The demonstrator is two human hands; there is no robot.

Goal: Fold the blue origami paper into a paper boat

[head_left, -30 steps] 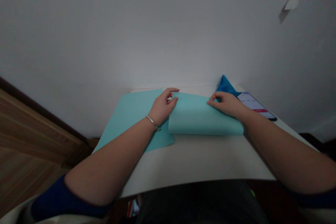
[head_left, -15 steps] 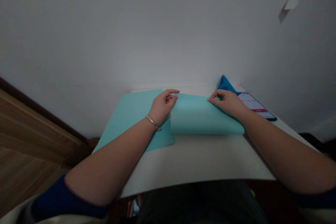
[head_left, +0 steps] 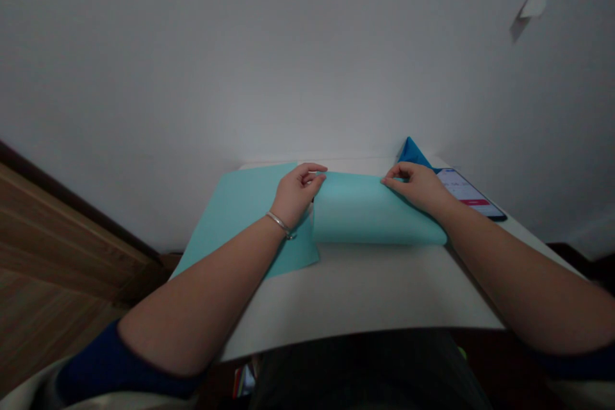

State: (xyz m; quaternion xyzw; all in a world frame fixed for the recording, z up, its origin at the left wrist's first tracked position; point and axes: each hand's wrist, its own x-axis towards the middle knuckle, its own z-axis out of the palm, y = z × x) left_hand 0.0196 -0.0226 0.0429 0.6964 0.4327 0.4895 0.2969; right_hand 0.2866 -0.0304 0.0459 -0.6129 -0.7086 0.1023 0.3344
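Observation:
A light turquoise sheet of paper (head_left: 375, 214) is bent over on itself, its rounded bend toward me and its upper edge at the far side. My left hand (head_left: 298, 191) pinches that edge at the far left corner, thumb and fingers close together. At the same edge, farther right, my right hand (head_left: 414, 184) grips the paper between thumb and fingertips. Flat under my left wrist lies another turquoise sheet (head_left: 230, 208). The lower layer of the bent sheet is mostly hidden.
Both sheets are on a white table (head_left: 375, 295) against a grey-white wall (head_left: 307, 57). Behind my right hand stands a folded blue paper piece (head_left: 412, 152). A phone (head_left: 473, 195) with a lit screen lies beside my right wrist. Wooden furniture (head_left: 57, 275) is at the left.
The bend of the sheet has drawn very slightly away from me. Both hands keep almost the same place and grip.

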